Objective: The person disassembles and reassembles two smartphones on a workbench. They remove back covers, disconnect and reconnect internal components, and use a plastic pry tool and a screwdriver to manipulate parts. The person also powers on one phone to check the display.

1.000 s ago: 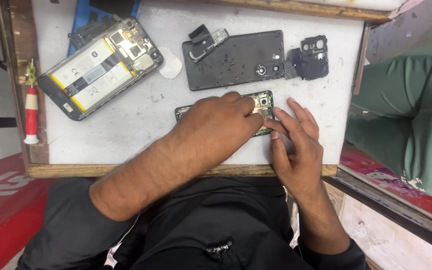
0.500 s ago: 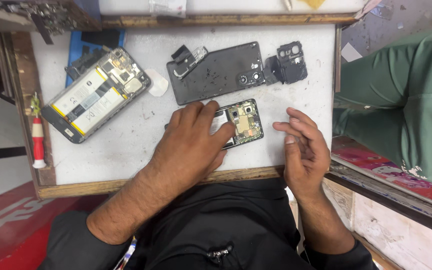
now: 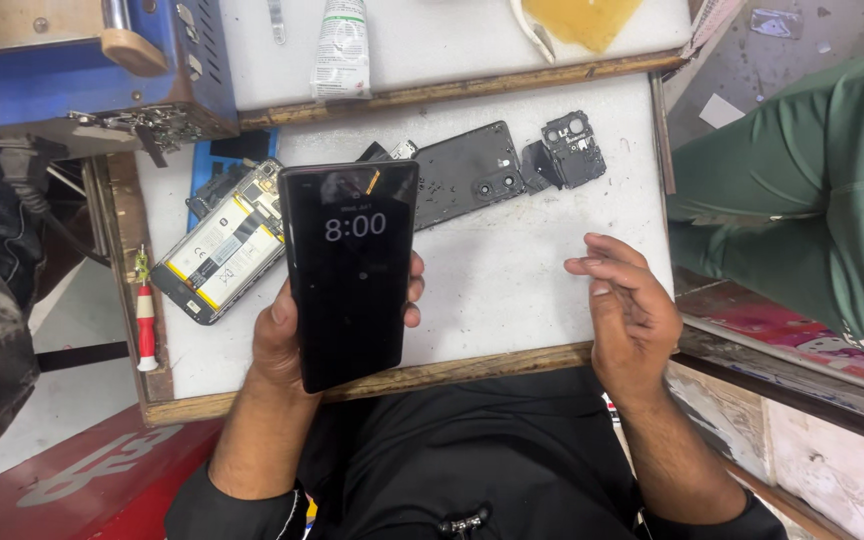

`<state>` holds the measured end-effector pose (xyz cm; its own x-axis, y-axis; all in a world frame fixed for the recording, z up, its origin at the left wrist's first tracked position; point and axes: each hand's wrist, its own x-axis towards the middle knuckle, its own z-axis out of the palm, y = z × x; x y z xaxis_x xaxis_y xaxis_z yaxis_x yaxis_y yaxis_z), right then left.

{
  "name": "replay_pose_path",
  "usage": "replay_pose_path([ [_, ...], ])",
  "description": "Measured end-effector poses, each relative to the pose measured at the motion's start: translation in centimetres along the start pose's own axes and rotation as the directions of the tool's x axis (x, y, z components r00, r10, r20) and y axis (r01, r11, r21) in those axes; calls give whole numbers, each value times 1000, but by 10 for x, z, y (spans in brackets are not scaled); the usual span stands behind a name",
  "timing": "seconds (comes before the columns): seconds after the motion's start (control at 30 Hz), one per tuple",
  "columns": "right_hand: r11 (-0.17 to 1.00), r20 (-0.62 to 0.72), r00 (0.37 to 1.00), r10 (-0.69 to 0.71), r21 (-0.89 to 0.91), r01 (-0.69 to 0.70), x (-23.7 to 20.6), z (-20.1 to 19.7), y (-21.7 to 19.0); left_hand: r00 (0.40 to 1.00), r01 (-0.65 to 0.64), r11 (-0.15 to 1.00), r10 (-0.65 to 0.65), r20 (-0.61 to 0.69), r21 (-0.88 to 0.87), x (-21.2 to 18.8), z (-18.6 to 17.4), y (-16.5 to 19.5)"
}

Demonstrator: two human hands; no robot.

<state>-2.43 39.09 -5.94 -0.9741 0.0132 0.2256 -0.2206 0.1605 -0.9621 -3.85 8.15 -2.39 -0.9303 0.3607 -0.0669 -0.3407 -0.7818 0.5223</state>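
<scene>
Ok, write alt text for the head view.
The left hand holds a black phone upright, screen lit, above a white work table. The right hand hovers empty. An opened phone, a dark back cover and a red screwdriver lie behind.

Lit black phone screen upright; white tube behind

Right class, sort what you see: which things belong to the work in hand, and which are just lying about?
In hand:
- black phone, screen lit, held up in the left hand
- right hand, open and holding nothing

Lying about:
- opened phone showing its battery
- dark back cover
- small camera frame
- red screwdriver
- white tube
</scene>
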Motion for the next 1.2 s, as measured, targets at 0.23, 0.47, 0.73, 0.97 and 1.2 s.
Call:
replay_pose_path([
  [0.23,998,27,999,-36,-57,38,1,0,-2,999,-28,992,31,-21,119,0,5,-6],
  [0.47,983,122,987,-108,-137,125,12,5,-19,998,12,983,-2,-57,181,5,11,-1],
  [0.73,947,150,960,-235,-186,261,19,10,-40,1000,-6,962,4,8,271,9,7,0],
  [0.97,868,-7,992,-125,484,113,-7,7,-52,903,-283,-63,320,288,957,16,16,-28],
  [1.2,923,163,985,-55,385,-12,-5,12,-51,862,-339,-354,256,438,872,22,22,-51],
])
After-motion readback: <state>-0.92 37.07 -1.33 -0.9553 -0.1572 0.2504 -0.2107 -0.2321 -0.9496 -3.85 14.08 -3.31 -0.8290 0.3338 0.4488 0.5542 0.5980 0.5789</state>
